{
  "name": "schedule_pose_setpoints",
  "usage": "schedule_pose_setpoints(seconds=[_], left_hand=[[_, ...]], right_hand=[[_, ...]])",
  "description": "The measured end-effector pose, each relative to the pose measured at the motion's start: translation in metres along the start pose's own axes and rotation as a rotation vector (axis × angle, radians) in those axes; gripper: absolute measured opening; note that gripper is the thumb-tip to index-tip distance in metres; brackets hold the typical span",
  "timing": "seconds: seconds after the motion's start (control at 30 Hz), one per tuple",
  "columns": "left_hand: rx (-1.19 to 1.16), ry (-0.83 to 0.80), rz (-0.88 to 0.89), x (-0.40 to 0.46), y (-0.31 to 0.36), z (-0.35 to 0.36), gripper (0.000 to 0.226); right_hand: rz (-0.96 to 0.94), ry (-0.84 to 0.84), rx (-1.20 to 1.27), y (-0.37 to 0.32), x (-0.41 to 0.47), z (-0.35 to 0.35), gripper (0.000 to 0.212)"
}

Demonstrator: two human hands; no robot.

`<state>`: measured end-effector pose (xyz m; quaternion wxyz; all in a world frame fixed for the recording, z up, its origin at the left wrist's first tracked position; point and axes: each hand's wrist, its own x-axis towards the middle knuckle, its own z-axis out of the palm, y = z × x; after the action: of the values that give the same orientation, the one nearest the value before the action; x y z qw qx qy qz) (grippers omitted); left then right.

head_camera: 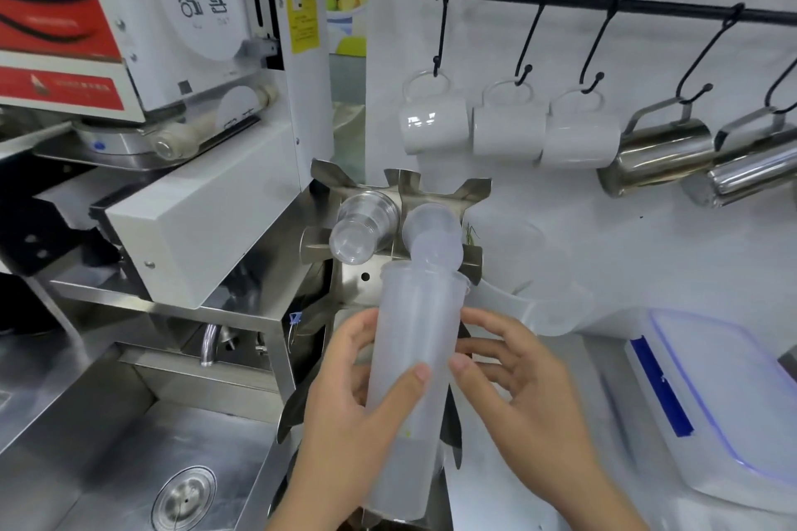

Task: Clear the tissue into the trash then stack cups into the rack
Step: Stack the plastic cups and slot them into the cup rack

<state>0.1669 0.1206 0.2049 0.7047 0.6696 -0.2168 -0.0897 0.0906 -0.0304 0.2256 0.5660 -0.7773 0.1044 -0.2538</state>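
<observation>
A tall stack of frosted plastic cups point(414, 341) is tilted toward the steel cup rack point(431, 190). My left hand point(353, 397) grips the stack from the left, thumb across its front. My right hand point(513, 375) touches its right side with spread fingers. The stack's open rim sits just under a frosted cup point(433, 235) lodged in the rack's right slot. Clear cups point(362, 228) lie nested in the left slot, bottoms facing me. No tissue is visible.
A sealing machine point(181, 108) stands left, above a steel sink point(142, 457). White mugs point(506, 134) and steel pitchers point(660, 151) hang from hooks on a black rail point(604, 2). A lidded plastic box point(711, 401) sits at the right.
</observation>
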Motion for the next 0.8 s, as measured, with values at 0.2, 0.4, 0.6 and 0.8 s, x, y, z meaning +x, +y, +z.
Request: schedule_pose_setpoints(seconds=[0.2,0.4,0.6,0.8], left_hand=[[0.010,0.013,-0.032,0.008,0.002,-0.003,0.059],[0.031,0.007,-0.060,0.014,0.005,-0.007,0.063],[0.051,0.025,-0.075,0.015,0.003,-0.010,0.063],[0.062,0.024,-0.060,0.019,0.007,-0.007,0.059]], right_hand=[[-0.112,0.067,-0.161,-0.002,0.025,-0.009,0.041],[-0.167,0.006,-0.323,0.001,0.063,-0.013,0.049],[-0.162,-0.039,-0.343,0.006,0.079,-0.014,0.054],[-0.157,-0.054,-0.283,0.003,0.088,-0.017,0.053]])
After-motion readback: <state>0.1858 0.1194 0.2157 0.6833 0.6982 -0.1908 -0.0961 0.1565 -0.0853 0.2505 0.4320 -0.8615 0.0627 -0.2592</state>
